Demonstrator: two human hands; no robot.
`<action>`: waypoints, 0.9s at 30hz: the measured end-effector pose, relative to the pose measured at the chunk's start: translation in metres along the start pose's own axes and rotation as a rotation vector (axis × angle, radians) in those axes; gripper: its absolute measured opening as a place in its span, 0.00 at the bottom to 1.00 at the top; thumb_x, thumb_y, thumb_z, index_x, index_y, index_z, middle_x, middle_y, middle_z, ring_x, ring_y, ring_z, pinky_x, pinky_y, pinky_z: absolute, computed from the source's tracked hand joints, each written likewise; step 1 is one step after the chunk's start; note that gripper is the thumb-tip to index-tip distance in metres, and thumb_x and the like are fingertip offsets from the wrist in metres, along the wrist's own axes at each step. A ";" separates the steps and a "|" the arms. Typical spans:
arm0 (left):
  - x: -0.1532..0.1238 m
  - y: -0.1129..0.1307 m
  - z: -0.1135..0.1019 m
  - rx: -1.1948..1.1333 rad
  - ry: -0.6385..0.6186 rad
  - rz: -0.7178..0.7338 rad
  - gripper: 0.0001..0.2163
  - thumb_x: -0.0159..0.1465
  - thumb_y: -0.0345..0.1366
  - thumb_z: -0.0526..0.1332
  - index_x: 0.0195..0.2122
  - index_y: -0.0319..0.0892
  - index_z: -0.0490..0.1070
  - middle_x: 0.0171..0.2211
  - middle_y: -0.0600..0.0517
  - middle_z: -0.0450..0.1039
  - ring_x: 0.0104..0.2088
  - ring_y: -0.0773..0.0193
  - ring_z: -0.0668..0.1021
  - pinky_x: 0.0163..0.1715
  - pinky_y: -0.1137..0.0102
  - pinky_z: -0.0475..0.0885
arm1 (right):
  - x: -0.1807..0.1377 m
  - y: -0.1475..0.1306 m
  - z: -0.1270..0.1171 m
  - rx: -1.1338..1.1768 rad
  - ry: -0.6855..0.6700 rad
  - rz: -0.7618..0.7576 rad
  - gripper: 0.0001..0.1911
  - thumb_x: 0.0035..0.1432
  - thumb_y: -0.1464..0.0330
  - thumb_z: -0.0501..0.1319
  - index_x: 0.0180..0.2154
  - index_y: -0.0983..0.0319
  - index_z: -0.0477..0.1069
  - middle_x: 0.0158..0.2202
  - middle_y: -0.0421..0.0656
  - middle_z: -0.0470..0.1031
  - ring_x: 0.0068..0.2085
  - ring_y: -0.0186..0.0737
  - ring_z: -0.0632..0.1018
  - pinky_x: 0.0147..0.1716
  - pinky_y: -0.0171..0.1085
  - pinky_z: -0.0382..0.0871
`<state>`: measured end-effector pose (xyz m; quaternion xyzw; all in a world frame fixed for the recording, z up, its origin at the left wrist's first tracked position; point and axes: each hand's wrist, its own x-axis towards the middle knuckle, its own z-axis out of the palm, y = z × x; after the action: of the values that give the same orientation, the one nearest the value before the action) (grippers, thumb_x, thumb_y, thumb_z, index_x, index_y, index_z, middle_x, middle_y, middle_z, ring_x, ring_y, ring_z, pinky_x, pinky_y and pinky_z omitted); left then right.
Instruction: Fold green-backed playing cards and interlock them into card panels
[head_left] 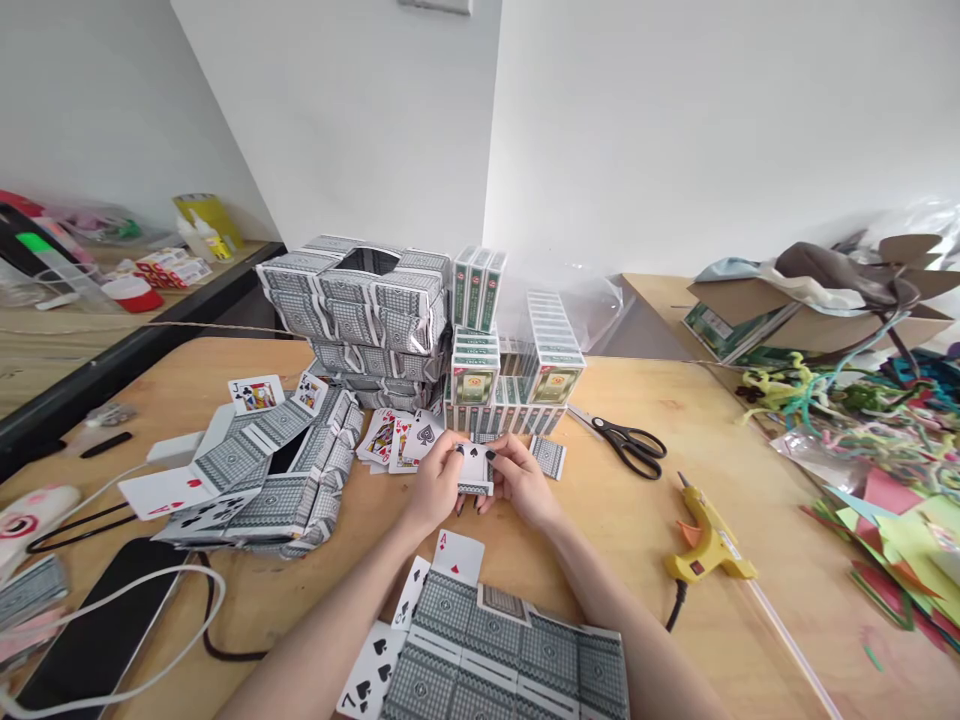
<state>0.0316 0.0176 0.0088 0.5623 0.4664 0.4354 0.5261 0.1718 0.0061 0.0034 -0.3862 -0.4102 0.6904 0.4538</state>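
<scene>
Both my hands meet at the table's middle and grip one small stack of playing cards (475,468), a spade face showing on top. My left hand (435,487) pinches its left side, and my right hand (522,480) holds its right side with dark-painted nails. Just beyond them lie loose face-up cards (396,437) and one face-down card (549,457). A flat panel of joined card backs (501,658) lies between my forearms, with an ace (457,556) and spade cards at its left edge.
Box-like card constructions (360,300) stack at the back, another one (279,490) lies left. Sealed card packs (517,372) stand behind my hands. Black scissors (628,443) and a yellow glue gun (706,547) lie right, craft scraps far right, a phone (97,630) and cables left.
</scene>
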 end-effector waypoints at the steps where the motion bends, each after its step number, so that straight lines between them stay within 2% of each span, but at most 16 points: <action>1: 0.000 0.000 0.000 -0.006 -0.001 0.001 0.06 0.58 0.31 0.46 0.30 0.44 0.61 0.15 0.61 0.58 0.09 0.72 0.62 0.06 0.78 0.55 | 0.000 0.000 0.000 0.002 -0.002 -0.001 0.08 0.54 0.63 0.54 0.34 0.57 0.57 0.20 0.32 0.69 0.16 0.34 0.72 0.16 0.35 0.70; 11: -0.002 0.001 0.001 -0.043 0.033 0.000 0.04 0.57 0.31 0.48 0.28 0.44 0.60 0.14 0.61 0.58 0.09 0.72 0.62 0.07 0.77 0.54 | 0.000 0.000 0.001 0.033 -0.001 0.011 0.08 0.52 0.63 0.56 0.33 0.58 0.57 0.18 0.32 0.68 0.15 0.34 0.71 0.16 0.35 0.69; 17: -0.002 -0.003 -0.002 -0.013 0.062 0.052 0.04 0.56 0.32 0.48 0.28 0.44 0.60 0.16 0.60 0.59 0.11 0.71 0.63 0.10 0.75 0.55 | -0.001 -0.002 -0.001 0.153 -0.100 0.030 0.10 0.51 0.65 0.54 0.37 0.58 0.57 0.25 0.36 0.71 0.19 0.35 0.74 0.18 0.36 0.70; 20: -0.004 -0.002 -0.005 0.059 0.071 0.141 0.04 0.55 0.31 0.49 0.26 0.43 0.61 0.18 0.58 0.61 0.16 0.69 0.65 0.15 0.74 0.59 | 0.001 -0.002 -0.001 0.210 -0.140 0.106 0.11 0.54 0.60 0.50 0.37 0.60 0.58 0.25 0.38 0.71 0.20 0.36 0.74 0.18 0.38 0.71; 23: -0.007 0.000 -0.006 0.146 0.015 0.195 0.06 0.56 0.31 0.49 0.26 0.43 0.63 0.17 0.57 0.61 0.18 0.68 0.65 0.18 0.74 0.59 | 0.002 0.001 -0.001 0.170 -0.130 0.222 0.16 0.57 0.55 0.47 0.35 0.62 0.59 0.19 0.38 0.68 0.18 0.37 0.74 0.16 0.37 0.71; 27: -0.009 0.002 -0.005 0.192 -0.039 0.220 0.07 0.57 0.32 0.47 0.26 0.42 0.64 0.17 0.56 0.63 0.18 0.68 0.65 0.19 0.73 0.59 | 0.000 0.002 -0.003 0.106 -0.156 0.255 0.16 0.55 0.56 0.54 0.33 0.64 0.61 0.17 0.38 0.67 0.17 0.37 0.73 0.16 0.37 0.71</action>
<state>0.0253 0.0096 0.0111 0.6659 0.4312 0.4329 0.4281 0.1734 0.0063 0.0001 -0.3561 -0.3549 0.7909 0.3488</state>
